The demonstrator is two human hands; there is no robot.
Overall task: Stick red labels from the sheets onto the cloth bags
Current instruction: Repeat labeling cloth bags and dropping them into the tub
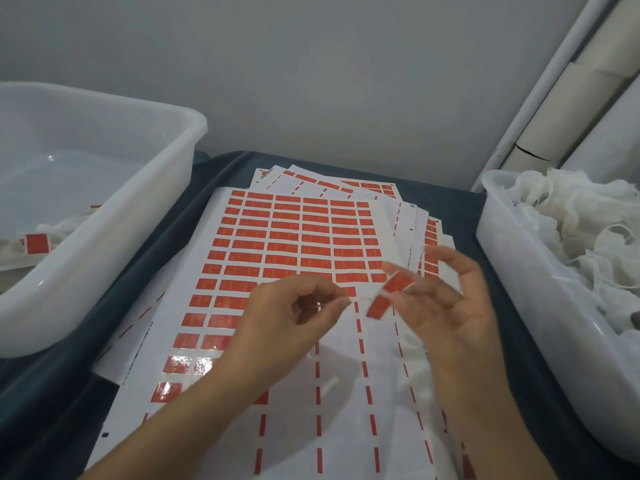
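Two hands hover above a sheet [277, 244] of red labels on a dark cloth table; the left hand [294, 317] pinches a thin white string [356, 299]; the right hand [450, 303], fingers spread, carries two red labels [388, 296]; cloth bags [571, 216] fill the right bin [512, 271]; labelled bags [38, 242] lie in the left bin [104, 216].

The left hand [294, 313] has its fingers curled in a pinch; the right hand [446, 303] is raised with fingers spread, palm up.
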